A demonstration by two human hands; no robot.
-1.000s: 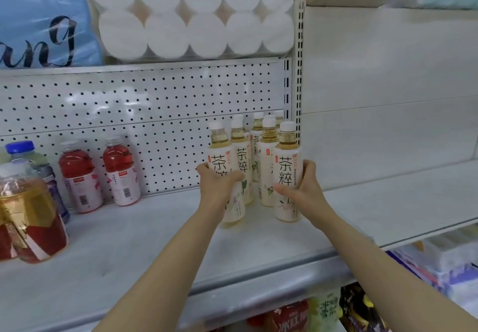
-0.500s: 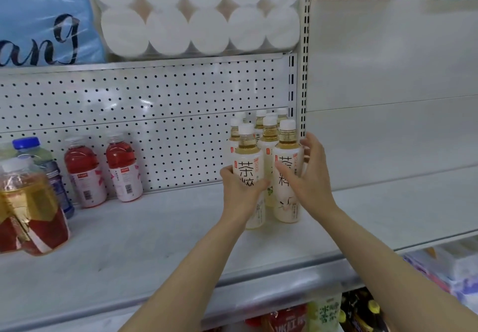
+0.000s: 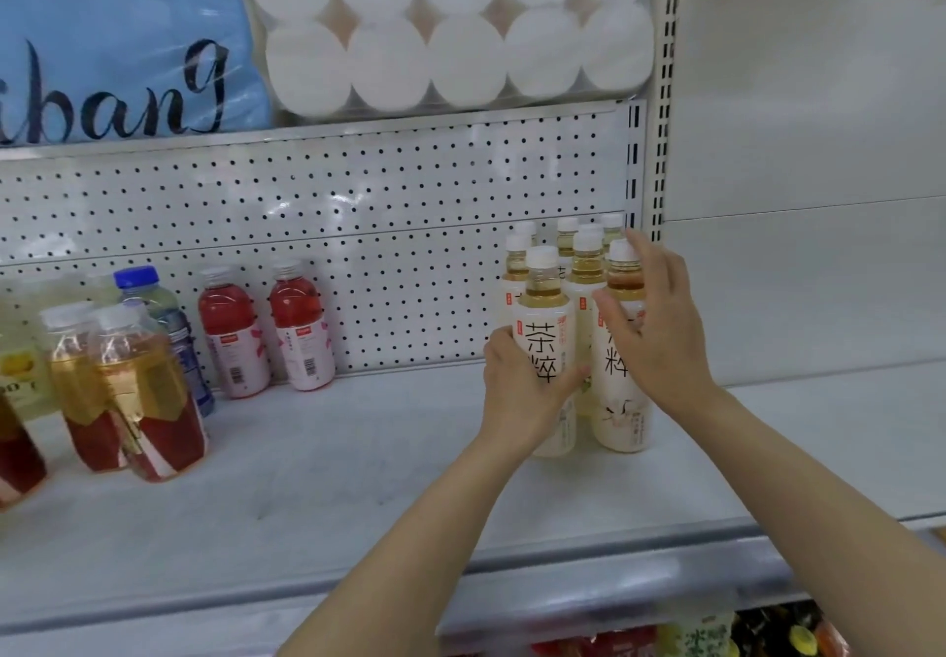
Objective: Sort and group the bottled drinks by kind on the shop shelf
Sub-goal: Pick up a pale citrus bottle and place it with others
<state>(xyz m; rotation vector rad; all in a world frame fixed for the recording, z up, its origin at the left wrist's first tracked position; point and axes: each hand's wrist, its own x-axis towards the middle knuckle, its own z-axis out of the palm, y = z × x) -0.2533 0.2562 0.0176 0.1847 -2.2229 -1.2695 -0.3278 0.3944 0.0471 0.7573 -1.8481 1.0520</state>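
Note:
Several pale tea bottles with white caps and white labels stand bunched on the grey shelf (image 3: 358, 492), close to the slotted upright post. My left hand (image 3: 517, 390) is wrapped around the front left tea bottle (image 3: 545, 318), which stands on the shelf. My right hand (image 3: 652, 329) lies with spread fingers against the front right tea bottle (image 3: 622, 421). Two red drink bottles (image 3: 266, 329) stand against the pegboard further left. Amber bottles with red labels (image 3: 138, 390) and a blue-capped bottle (image 3: 153, 298) stand at the far left.
A perforated back panel (image 3: 358, 226) runs behind the shelf. Packs of toilet rolls (image 3: 450, 27) and a blue pack (image 3: 112, 42) fill the shelf above. The right bay (image 3: 819, 426) has a plain back wall. More packaged goods show below the front edge.
My left hand has slid its tea bottle rightward until it stands beside the front right bottle. My right hand has loosened from gripping its bottle to resting flat on it.

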